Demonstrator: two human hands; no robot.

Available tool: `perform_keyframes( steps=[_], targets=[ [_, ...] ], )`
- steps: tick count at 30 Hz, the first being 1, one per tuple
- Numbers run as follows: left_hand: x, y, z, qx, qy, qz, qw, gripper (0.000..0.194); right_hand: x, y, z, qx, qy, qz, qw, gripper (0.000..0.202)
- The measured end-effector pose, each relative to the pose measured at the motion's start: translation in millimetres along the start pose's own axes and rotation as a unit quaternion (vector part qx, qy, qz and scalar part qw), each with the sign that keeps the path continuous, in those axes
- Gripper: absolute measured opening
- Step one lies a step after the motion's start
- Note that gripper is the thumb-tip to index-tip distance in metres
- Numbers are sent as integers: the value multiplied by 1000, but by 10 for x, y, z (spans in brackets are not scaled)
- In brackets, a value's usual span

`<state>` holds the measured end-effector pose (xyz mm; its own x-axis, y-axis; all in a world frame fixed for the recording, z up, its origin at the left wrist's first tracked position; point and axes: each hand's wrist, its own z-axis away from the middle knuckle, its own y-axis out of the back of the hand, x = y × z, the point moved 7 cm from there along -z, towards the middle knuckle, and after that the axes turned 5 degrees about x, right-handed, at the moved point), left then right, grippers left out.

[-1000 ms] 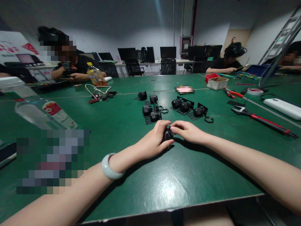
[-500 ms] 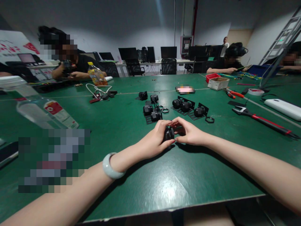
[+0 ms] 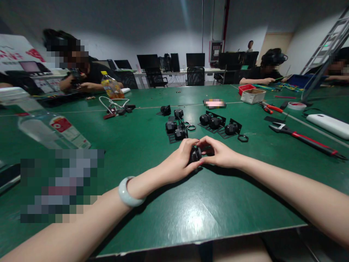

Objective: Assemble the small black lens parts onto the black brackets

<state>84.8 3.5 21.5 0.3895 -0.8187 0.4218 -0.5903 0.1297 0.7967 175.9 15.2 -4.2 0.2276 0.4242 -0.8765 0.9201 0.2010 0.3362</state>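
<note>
Your left hand (image 3: pixel 178 162): grip closed on black fitting (image 3: pixel 195 154), near frame centre | your right hand (image 3: pixel 218 153): curled beside it, grip unclear | hex nut (image 3: pixel 239 138): right of centre

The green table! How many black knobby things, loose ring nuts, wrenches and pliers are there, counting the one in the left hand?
Black cable glands: 8, one of them in the left hand
Loose ring nuts: 3
Adjustable wrench: 1
Red-handled pliers: 1
Total: 13
</note>
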Motion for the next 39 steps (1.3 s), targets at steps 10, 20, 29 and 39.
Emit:
perform_keyframes(
  steps=[10,20,29,39],
  targets=[
    [-2,3,2,-4,2,1,1000,47,34,-6,-8,-11,-26,-25,999,36],
    [-14,5,10,-2,14,-6,1000,49,77,27,-13,-6,-45,22,999,30],
    [-15,1,10,-2,10,-8,1000,48,34,82,-36,4,6,112,994,23],
    [-15,4,9,-6,13,-9,1000,49,29,76,-44,-1,8,128,992,21]
  ],
)
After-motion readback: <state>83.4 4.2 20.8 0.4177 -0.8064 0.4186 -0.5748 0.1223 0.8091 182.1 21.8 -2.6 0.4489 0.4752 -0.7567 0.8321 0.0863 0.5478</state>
